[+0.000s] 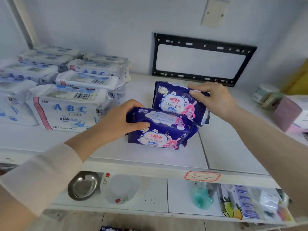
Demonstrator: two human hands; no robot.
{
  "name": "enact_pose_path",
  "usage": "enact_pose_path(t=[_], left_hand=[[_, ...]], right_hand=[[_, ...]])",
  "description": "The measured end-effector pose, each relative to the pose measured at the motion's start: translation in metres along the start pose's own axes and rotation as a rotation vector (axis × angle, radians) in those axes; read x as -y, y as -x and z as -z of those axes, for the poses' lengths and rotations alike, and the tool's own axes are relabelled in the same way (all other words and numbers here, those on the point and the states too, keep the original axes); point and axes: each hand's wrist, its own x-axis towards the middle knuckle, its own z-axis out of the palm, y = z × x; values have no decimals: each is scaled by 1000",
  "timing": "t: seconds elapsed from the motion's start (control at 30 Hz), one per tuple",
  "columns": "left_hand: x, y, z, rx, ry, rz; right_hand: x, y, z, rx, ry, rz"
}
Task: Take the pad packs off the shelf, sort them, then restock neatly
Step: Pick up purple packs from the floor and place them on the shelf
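Note:
Two dark blue pad packs with a pink cartoon figure stand on the white shelf (150,157). My left hand (120,121) grips the top left end of the front blue pack (160,132), thumb across its upper face. Behind it, the rear blue pack (176,102) stands upright and tilted, and my right hand (215,98) pinches its top right corner. Several white ABC pad packs (66,107) are stacked in rows on the left of the same shelf, apart from both hands.
A black metal bracket (200,59) hangs on the back wall. Pink and white boxes (290,114) and a small jar (265,94) crowd the right end. The lower shelf holds a steel bowl (83,185), a white cup (121,189), a teal bottle (203,197) and packets.

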Motion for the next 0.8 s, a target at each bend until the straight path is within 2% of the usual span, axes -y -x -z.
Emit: enact_pose_path(t=[0.33, 0.47, 0.6, 0.8], left_hand=[[-6, -20, -2, 69, -162, 128], [-28, -18, 1, 28, -332, 4], [-49, -24, -2, 162, -527, -63], [-42, -41, -7, 268, -532, -108]], right_hand=[[-20, -33, -12, 22, -66, 46], [-29, -41, -12, 69, -67, 48], [-28, -47, -17, 69, -110, 42], [-29, -58, -26, 78, -156, 39]])
